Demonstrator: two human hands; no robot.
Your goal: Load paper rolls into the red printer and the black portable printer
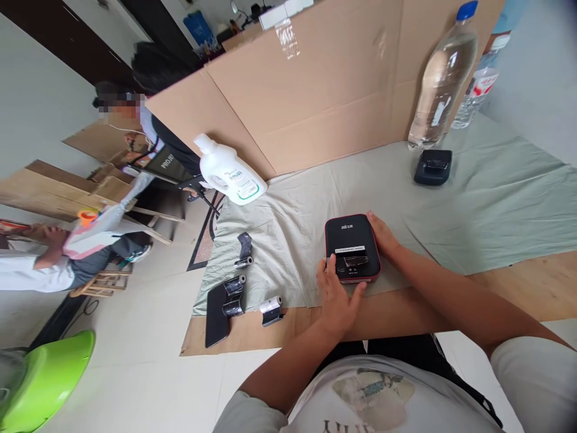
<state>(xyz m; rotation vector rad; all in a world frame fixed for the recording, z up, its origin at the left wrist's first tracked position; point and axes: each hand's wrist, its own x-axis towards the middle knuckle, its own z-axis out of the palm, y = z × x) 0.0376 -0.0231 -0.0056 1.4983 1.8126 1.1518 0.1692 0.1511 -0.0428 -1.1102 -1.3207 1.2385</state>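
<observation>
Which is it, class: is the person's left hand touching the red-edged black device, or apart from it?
Touching. The head view shows the left hand resting on the device, thumb on its top face near the slot.

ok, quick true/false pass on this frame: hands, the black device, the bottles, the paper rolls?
1. Both hands touch the black, red-edged box-shaped device. True: the left hand is at its near edge, the right hand at its side.
2. The white plastic jug stands upright. False: it lies tilted on the pale green cloth.
3. A clear plastic bottle with a blue cap stands by the brown cardboard wall. True.
4. The small white paper roll lies right of the device. False: it lies to its left.
5. A second small black device sits near the clear bottle. True.
</observation>
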